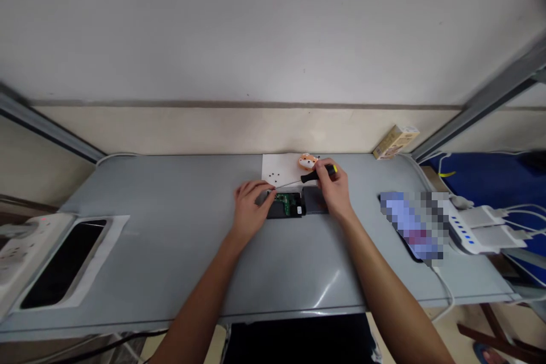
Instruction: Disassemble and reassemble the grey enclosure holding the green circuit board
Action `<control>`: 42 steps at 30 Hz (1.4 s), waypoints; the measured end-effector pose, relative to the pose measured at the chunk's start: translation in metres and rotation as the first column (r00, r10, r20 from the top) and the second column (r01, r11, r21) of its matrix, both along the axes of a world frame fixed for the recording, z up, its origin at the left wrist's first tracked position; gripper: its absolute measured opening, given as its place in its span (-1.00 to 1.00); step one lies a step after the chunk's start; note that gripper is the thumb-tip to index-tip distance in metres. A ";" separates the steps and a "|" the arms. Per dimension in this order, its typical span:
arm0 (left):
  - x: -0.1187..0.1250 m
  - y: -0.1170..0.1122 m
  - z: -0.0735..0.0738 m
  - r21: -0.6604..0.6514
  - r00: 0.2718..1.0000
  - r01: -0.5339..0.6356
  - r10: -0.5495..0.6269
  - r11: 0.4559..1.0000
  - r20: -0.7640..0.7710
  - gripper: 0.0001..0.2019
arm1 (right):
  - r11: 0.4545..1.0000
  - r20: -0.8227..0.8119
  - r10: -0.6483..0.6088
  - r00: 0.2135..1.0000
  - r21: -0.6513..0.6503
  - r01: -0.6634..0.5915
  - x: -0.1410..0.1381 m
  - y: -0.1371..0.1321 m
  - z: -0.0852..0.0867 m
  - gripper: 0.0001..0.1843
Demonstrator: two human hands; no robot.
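Observation:
My right hand (pixel 335 185) is closed round the black handle of a screwdriver (pixel 309 177) with a yellow-tipped end. Its thin shaft points left, and the tip is beside the fingertips of my left hand (pixel 252 205). Thumb and forefinger of that hand close over the left end of an opened black electronic device (pixel 293 209), partly hiding it. A green circuit board (pixel 281 199) shows inside the casing. Touching or just right of it lies a dark grey cover (pixel 314 200), partly behind my right hand. Several small dark screws (pixel 274 176) lie on a white sheet (pixel 285 162) behind the device.
An orange and white animal-faced toy (pixel 307 161) sits on the sheet's right side. A small box (pixel 394 142) stands at the back right. A phone (pixel 412 227) and a charging strip (pixel 464 227) with cables are on the right. Another phone (pixel 63 261) lies left.

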State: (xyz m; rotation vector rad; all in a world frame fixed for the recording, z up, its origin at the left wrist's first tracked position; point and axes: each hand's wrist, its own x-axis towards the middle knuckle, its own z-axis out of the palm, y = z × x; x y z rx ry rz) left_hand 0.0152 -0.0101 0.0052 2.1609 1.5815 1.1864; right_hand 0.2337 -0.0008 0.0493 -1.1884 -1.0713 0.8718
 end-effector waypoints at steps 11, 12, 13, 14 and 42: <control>-0.002 -0.002 0.004 0.107 0.996 0.014 -0.004 0.994 -0.089 -0.90 | 1.000 0.013 -0.003 1.000 -0.012 0.003 0.000 0.000 -0.002 -0.60; -0.003 -0.003 0.006 0.101 0.994 0.016 -0.005 0.995 -0.106 -0.91 | 1.000 0.020 -0.003 1.000 -0.010 0.003 0.000 0.000 -0.001 -0.59; -0.003 -0.003 0.007 0.088 0.992 0.017 -0.006 0.996 -0.126 -0.92 | 1.000 0.027 -0.004 1.000 -0.006 0.004 -0.001 0.001 -0.001 -0.59; -0.004 -0.004 0.008 0.068 0.989 0.018 -0.007 0.998 -0.147 -0.90 | 1.000 0.037 -0.007 0.999 -0.001 0.008 -0.001 0.001 -0.001 -0.60; -0.004 -0.003 0.007 -0.135 0.964 0.065 -0.098 0.989 -0.248 -0.78 | 0.997 0.224 0.073 0.972 0.017 -0.079 -0.008 0.002 -0.013 -0.60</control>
